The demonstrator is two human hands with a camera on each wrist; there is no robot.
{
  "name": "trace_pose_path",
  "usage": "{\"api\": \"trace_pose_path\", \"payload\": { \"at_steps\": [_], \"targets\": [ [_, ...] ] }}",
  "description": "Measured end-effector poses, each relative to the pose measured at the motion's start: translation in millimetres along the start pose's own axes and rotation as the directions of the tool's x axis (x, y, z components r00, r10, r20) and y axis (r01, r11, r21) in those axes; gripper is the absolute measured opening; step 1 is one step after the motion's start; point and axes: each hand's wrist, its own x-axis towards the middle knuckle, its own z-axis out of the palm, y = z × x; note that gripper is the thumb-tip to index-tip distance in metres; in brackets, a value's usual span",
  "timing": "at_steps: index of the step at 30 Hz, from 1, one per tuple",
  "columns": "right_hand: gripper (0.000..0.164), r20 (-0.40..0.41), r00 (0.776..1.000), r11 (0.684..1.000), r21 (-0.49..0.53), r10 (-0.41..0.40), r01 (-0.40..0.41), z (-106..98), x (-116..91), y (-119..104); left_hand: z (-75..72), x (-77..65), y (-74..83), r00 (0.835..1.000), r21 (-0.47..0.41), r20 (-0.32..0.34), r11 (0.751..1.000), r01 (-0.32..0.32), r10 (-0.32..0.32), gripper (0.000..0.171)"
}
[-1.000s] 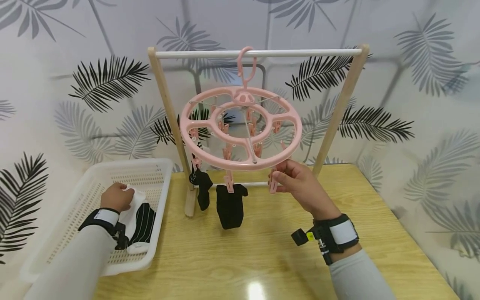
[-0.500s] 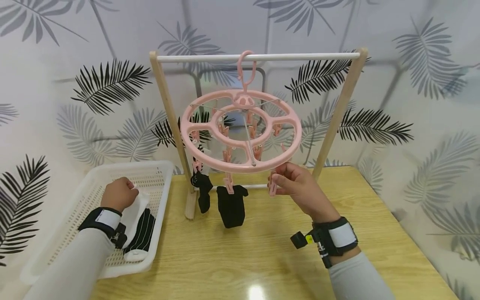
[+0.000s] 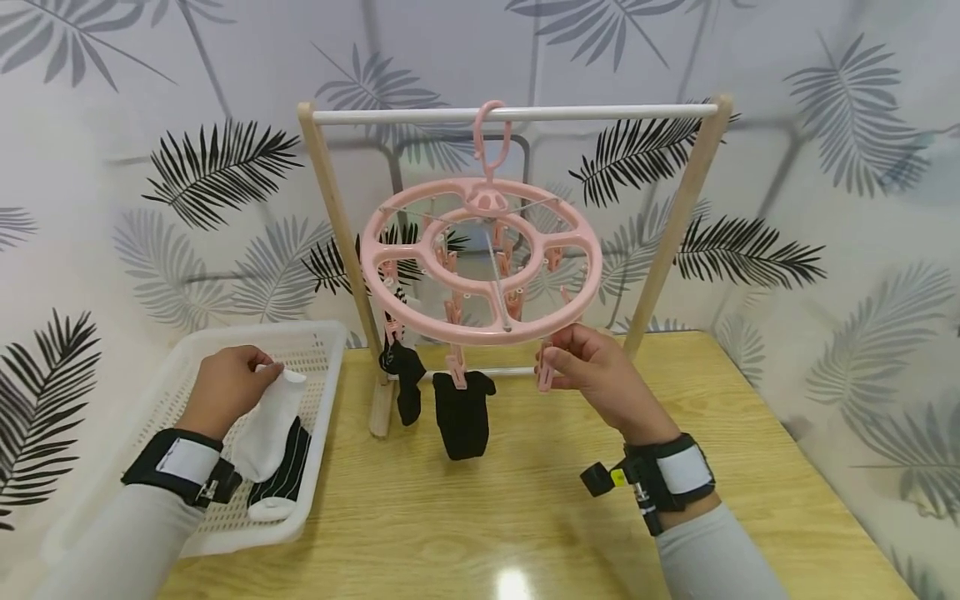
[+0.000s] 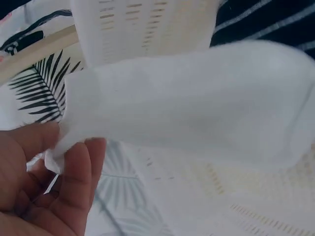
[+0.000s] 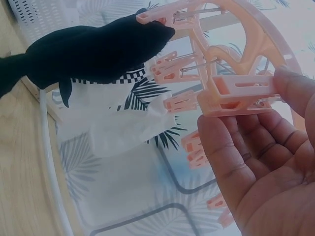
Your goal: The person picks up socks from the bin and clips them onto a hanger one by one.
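Observation:
My left hand (image 3: 229, 385) pinches a white sock (image 3: 273, 425) by its cuff over the white basket (image 3: 318, 467); in the left wrist view the sock (image 4: 187, 103) stretches away from the thumb and fingers. Under it in the basket lies a dark striped sock (image 3: 288, 467) with a white end. With thumb and fingers my right hand (image 3: 596, 371) holds a pink clothespin (image 3: 546, 375) at the front right of the round pink hanger (image 3: 480, 335). The right wrist view shows this clothespin (image 5: 243, 88) between thumb and fingertips. A black sock (image 3: 461, 417) hangs from the neighbouring clip.
The hanger hooks over the white rod (image 3: 600, 112) of a wooden-legged rack (image 3: 678, 225). Another dark sock (image 3: 407, 383) hangs at its left, and a white sock (image 5: 128, 130) hangs behind. Several more pink clips dangle below the rings. The wooden table (image 3: 600, 533) extends in front.
My left hand has drawn the white sock up from the basket, so it hangs from the cuff above the striped sock. My right hand stays on the same clothespin.

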Motion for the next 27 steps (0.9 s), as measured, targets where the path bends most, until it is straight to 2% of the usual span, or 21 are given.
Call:
{"api": "trace_pose_path", "payload": {
  "at_steps": [8,15,21,27],
  "targets": [
    [0.023,0.001,1.000,1.000,0.005,0.001,-0.001,0,-1,-1,-7.5,-10.5,10.8,0.995,0.017,-0.091,0.999,-0.044,0.045,0.017],
    [0.023,0.001,1.000,1.000,0.001,0.000,0.000,-1,-3,-1,-17.7,-24.5,28.6,0.975,-0.039,-0.208,0.995,-0.089,0.079,0.012],
    [0.025,-0.003,1.000,1.000,0.001,-0.004,0.004,-1,-4,0,-20.9,-42.2,52.7,0.969,-0.108,-0.243,0.991,-0.075,0.047,0.012],
    [0.024,-0.004,1.000,1.000,-0.011,-0.010,0.010,-1,-3,3,-14.4,-60.8,71.5,0.971,-0.157,-0.226,0.980,-0.121,0.084,0.009]
  ]
}}
